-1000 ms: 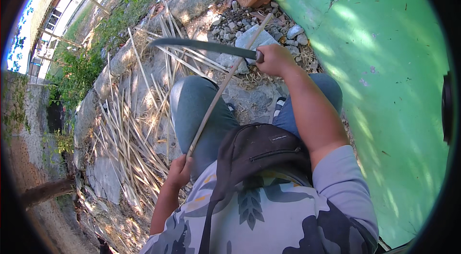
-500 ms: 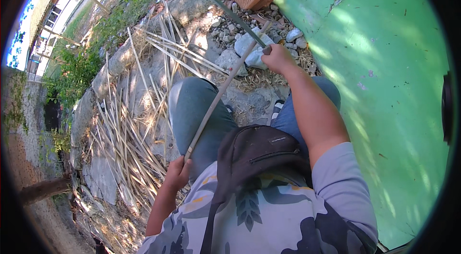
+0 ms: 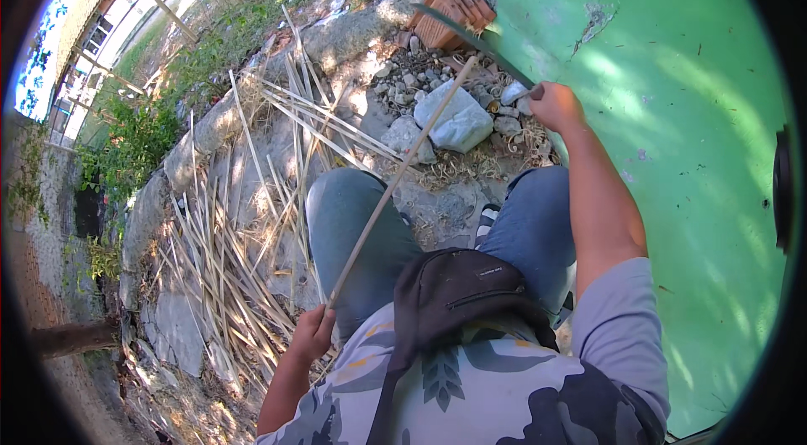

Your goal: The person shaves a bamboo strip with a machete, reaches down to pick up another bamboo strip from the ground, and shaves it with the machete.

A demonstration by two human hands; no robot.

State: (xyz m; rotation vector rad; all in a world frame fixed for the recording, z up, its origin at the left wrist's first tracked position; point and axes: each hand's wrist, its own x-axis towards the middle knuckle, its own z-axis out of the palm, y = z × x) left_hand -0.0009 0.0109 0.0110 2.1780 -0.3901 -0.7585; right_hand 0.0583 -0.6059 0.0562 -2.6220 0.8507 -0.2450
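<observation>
My left hand [image 3: 313, 334], low beside my left thigh, is closed round the near end of a long thin wooden stick [image 3: 402, 169]. The stick slants up and away to the right, past my left knee, its far end over the stones. In my right hand [image 3: 556, 106], held out to the front right, is the handle of a machete. The dark machete blade [image 3: 487, 48] points up and left, apart from the stick. To my left lies a heap of long pale strips, perhaps split bamboo [image 3: 223, 256], crossing one another on the ground.
A large whitish stone [image 3: 458, 121] sits beyond my knees among small stones and curled shavings. Behind it are orange-brown clay blocks [image 3: 437, 29]. A green painted floor [image 3: 689, 218] spreads on the right. Leafy plants [image 3: 139, 147] grow at the left.
My right hand and the machete have moved right, away from the stick, which the blade crossed near in view before. My left hand keeps its grip and sits slightly lower.
</observation>
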